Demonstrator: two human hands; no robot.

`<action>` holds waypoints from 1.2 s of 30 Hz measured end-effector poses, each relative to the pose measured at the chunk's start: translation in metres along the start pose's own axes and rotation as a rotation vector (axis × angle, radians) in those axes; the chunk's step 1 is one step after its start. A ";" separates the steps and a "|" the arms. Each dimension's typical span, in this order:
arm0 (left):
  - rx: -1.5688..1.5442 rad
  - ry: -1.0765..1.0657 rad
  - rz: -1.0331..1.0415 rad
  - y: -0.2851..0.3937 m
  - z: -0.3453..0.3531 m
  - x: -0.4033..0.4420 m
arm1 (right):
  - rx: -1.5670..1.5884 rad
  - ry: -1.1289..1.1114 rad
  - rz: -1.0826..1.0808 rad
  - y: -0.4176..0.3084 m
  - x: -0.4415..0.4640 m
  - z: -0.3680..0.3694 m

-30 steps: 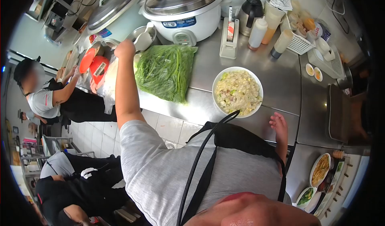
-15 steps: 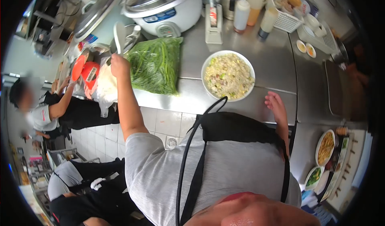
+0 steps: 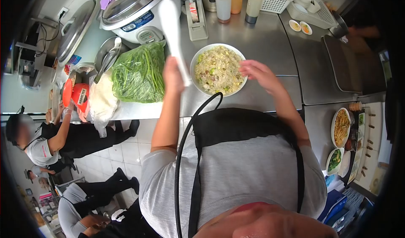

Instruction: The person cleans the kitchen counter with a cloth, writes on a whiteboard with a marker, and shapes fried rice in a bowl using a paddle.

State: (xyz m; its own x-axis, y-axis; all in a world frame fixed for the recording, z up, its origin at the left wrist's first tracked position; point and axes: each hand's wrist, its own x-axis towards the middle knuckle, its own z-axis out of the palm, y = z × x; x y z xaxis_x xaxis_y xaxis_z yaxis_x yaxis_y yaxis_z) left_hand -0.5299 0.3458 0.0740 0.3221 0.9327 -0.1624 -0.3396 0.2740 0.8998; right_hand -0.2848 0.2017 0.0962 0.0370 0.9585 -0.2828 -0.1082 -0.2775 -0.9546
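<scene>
My left hand (image 3: pixel 173 77) is closed around a white rice paddle (image 3: pixel 169 24), held upright with its broad end away from me. To its right, a white bowl (image 3: pixel 193 71) heaped with fried rice (image 3: pixel 220 67) rests on the steel counter. My right hand (image 3: pixel 258 72) hovers at the bowl's right rim, fingers apart and holding nothing. Whether its fingertips touch the bowl or rice, I cannot tell. Left of my left hand lies a clear plastic bag of long green vegetables (image 3: pixel 139 73).
A large rice cooker (image 3: pixel 143 20) and a metal pot (image 3: pixel 107 54) with utensils stand at the back left. Several squeeze bottles (image 3: pixel 223 5) and a white basket (image 3: pixel 272 2) line the back. Filled dishes (image 3: pixel 341 128) sit at right. A co-worker (image 3: pixel 46 145) stands at left near an orange container.
My left hand has brought the rice paddle rightward from the metal pot to beside the bowl. My right hand has risen from the counter's front to the bowl's rim. The view has shifted.
</scene>
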 end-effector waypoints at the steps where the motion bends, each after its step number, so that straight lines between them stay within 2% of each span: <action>1: 0.029 0.009 -0.050 -0.017 0.022 -0.007 | -0.026 -0.045 -0.038 -0.005 0.008 0.009; 3: 0.016 0.027 -0.033 -0.051 0.062 -0.017 | -0.011 -0.015 -0.066 -0.011 0.023 0.028; 7: 0.023 -0.074 -0.074 -0.071 0.110 -0.042 | 0.073 -0.022 -0.138 -0.007 0.045 0.041; 8: 0.101 -0.193 -0.169 -0.074 0.106 -0.040 | -0.031 0.050 -0.180 -0.003 0.047 0.039; 10: 0.259 -0.430 -0.361 -0.066 0.095 -0.037 | -0.195 0.085 -0.085 -0.003 0.048 0.023; 11: 0.337 -0.514 -0.355 -0.061 0.090 -0.034 | -0.276 0.102 -0.037 -0.002 0.048 0.014; 12: 0.415 -0.597 -0.350 -0.054 0.086 -0.031 | -0.457 0.170 -0.235 0.004 0.048 0.009; 13: 0.492 -0.680 -0.346 -0.049 0.081 -0.027 | -0.601 0.229 -0.199 0.000 0.043 0.004; 14: 0.457 -0.589 -0.261 -0.048 0.073 -0.024 | -0.746 0.286 -0.161 -0.008 0.037 0.001; 16: 0.637 -0.315 -0.020 -0.049 0.047 -0.005 | -0.932 0.338 -0.095 -0.004 0.033 -0.012; 18: 0.524 -0.076 0.267 -0.059 0.017 0.022 | -1.051 0.292 0.011 -0.011 0.031 -0.014; 20: 0.667 0.032 0.327 -0.062 -0.009 0.040 | -1.134 0.246 0.065 -0.015 0.028 -0.013; 23: 0.883 0.139 0.316 -0.082 -0.037 0.058 | -1.208 0.203 0.066 -0.016 0.029 -0.011; 31: 0.740 0.068 0.238 -0.099 -0.036 0.053 | -1.382 0.162 -0.016 0.014 0.031 -0.002; 36: 0.786 0.075 0.137 -0.087 -0.024 0.047 | -1.366 0.160 -0.086 -0.002 0.042 -0.002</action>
State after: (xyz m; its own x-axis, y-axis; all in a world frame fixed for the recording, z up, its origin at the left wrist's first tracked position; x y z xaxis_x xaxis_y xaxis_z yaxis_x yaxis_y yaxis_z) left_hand -0.5063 0.3713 -0.0220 0.2530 0.9669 -0.0315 0.3593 -0.0637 0.9311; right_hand -0.2806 0.2419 0.0859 0.1169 0.9835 -0.1379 0.9492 -0.1515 -0.2758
